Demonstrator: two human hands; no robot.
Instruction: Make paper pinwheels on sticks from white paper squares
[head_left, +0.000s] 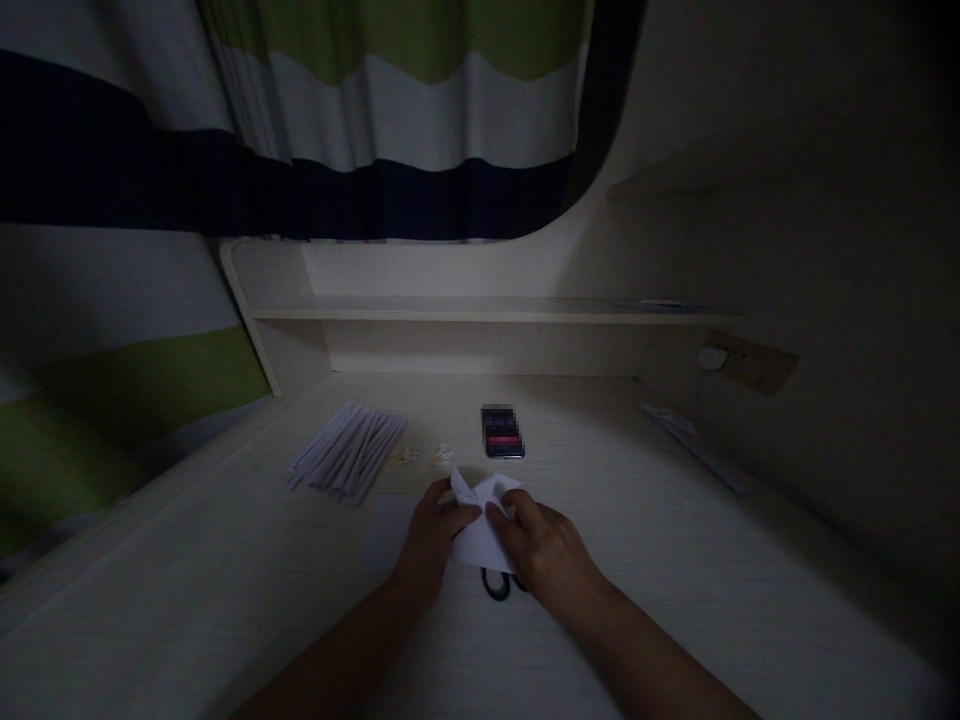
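Both hands pinch one folded white paper sheet [484, 530] above the pale wooden desk [675, 560]: our left hand [431, 535] grips its left edge, our right hand [544, 550] its right. Black scissor handles [496, 583] lie beneath. We read no writing; the dark phone [501, 432] screen is blurred.

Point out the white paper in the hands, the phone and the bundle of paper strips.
white paper [480, 535], head view, flat lower part
phone [502, 433], head view, screen middle
paper strips [349, 452], head view, bundle middle
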